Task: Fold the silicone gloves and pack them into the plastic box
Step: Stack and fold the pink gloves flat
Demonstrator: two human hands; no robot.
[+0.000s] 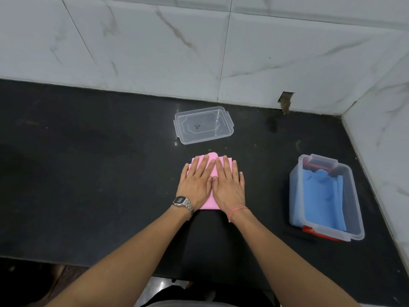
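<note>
Both hands lie flat, side by side, the left hand (195, 183) and right hand (229, 187) pressing the pink glove (209, 159) under them. The plastic box (354, 191) sits off to the right, nearer the right hand, its long side pointing away from the person.

Both arms extended forward, forearms converging toward centre. Left hand (195, 182) and right hand (229, 185) side by side, palms down, fingers straight and flat, pointing away from the body. Thumbs touching at the middle. Watch on left wrist, thread band on right wrist.
</note>
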